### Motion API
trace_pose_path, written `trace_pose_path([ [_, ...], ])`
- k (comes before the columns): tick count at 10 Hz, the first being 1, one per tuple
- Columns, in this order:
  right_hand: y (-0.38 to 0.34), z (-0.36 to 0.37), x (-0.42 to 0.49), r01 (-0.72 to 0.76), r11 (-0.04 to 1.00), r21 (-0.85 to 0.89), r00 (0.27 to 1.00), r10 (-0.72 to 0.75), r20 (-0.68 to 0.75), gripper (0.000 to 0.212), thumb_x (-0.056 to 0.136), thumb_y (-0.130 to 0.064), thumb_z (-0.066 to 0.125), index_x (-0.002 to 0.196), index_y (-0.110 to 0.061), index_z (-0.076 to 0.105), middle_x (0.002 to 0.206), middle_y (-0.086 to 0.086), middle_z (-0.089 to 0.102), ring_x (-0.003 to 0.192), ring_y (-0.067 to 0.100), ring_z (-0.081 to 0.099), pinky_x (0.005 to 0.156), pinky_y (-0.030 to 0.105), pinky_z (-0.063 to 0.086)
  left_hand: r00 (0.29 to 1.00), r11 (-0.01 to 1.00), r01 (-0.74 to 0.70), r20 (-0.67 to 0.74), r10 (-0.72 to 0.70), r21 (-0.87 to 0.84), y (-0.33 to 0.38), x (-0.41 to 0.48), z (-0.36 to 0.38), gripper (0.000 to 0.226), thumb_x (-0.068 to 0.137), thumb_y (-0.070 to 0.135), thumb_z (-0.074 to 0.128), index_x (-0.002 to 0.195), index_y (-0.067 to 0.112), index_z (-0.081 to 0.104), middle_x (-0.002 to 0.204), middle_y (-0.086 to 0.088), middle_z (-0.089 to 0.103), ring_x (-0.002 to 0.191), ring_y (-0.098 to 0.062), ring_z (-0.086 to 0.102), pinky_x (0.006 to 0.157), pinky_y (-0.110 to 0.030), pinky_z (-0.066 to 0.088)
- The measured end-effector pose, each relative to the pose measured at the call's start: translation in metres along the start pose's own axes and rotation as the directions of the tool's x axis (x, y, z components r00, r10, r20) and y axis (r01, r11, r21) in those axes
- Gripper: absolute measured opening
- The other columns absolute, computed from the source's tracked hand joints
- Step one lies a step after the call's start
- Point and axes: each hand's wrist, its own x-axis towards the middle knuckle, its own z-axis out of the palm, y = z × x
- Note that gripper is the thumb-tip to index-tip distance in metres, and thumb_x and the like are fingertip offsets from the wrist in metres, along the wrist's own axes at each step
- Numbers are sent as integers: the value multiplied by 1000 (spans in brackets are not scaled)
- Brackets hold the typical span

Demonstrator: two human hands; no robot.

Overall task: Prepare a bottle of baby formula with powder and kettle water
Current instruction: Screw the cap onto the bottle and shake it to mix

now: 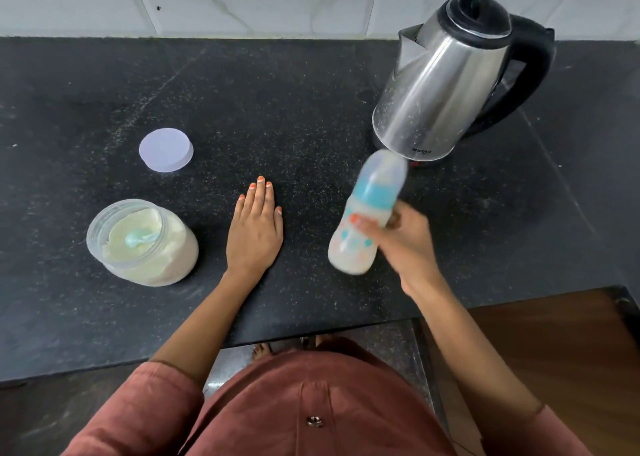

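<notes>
Head view, only cam I've got: right hand is wrapped round the lower half of the bottle, thumb across the front, holding it above the counter w/ the top tilted away toward the kettle. Bottle is blurred and shows milky liquid under a teal collar and clear cap, so I read this as the mixing shake, late in the task. Left hand lies flat on the counter, palm down, fingers straight, gripping nothing.

Risks as I judge them — the bottle's cap end overlaps the kettle's base in frame, and I can't tell if there's a gap. A wide swing could knock the kettle, which may hold hot water. If the collar isn't screwed tight, shaking would spray formula. Grip is one-handed, so a slip would drop the bottle on the stone. Powder jar stands open w/ the scoop lying in the powder and the jar lid set apart behind it; a splash could foul the powder.

Position: bottle is in the right hand, well right of the left hand, approx between that flat hand and the kettle, nearer the kettle
</notes>
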Motion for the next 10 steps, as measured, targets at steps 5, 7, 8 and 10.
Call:
trace_pose_path([
  [5,-5,-9,-3,-39,996,79,999,40,-9,22,73,-3,69,85,-21,64,78,-11,70,74,-2,67,68,17,55,1000,1000,1,8,-1,14,0,1,0,48,100,22,28,143,2,20,153,-14,19,142,-25,17,115,-36,10],
  [7,-1,-5,-4,-64,998,23,998,64,13,23,72,-5,71,87,-21,64,80,-10,69,76,2,66,68,18,55,1000,1000,0,4,0,4,0,0,0,47,99,20,30,142,0,23,152,-15,21,141,-26,19,115,-38,12],
  [8,0,-6,-9,-83,995,-48,993,86,83,23,71,-2,72,88,-16,67,74,-12,69,69,-2,66,62,14,53,1000,1000,1,10,-1,8,0,1,0,48,100,21,29,142,1,22,152,-14,20,141,-26,18,115,-38,11],
  [10,-8,-5,1,-45,966,254,989,79,-125,16,78,-11,66,88,-23,62,88,-8,68,81,5,67,76,25,56,1000,1000,-1,7,1,10,0,-1,-1,48,100,21,28,142,1,21,152,-14,19,142,-25,17,115,-37,10],
])
